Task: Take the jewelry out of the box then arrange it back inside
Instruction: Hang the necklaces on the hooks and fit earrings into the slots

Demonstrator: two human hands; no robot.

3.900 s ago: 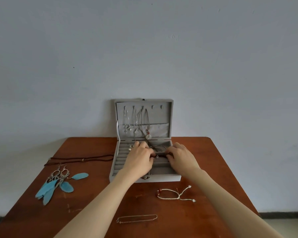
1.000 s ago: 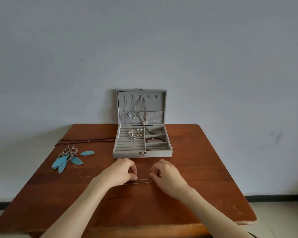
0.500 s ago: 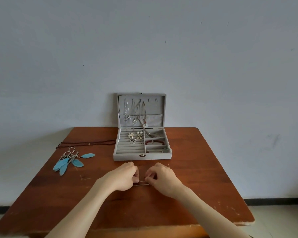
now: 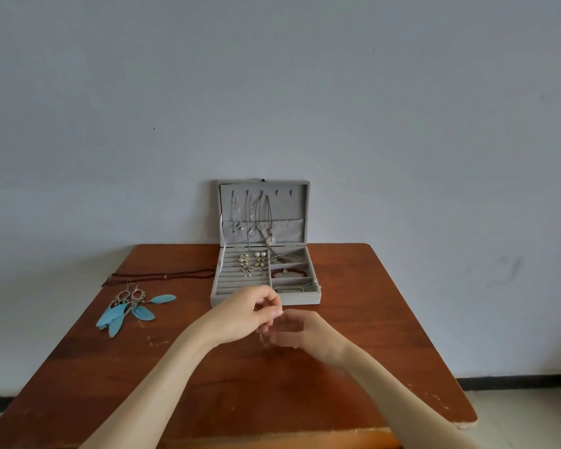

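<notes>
From the head camera, the left hand (image 4: 244, 315) is raised just in front of the open grey jewelry box (image 4: 265, 280), fingertips pinching a thin silver chain (image 4: 262, 339) that dangles below it. The right hand (image 4: 300, 332) sits beside it, fingers curled; blur hides whether it grips the chain too. Both hover over the wooden table (image 4: 353, 319). Blue feather earrings (image 4: 128, 307) and a dark cord necklace (image 4: 162, 276) lie to the left.
</notes>
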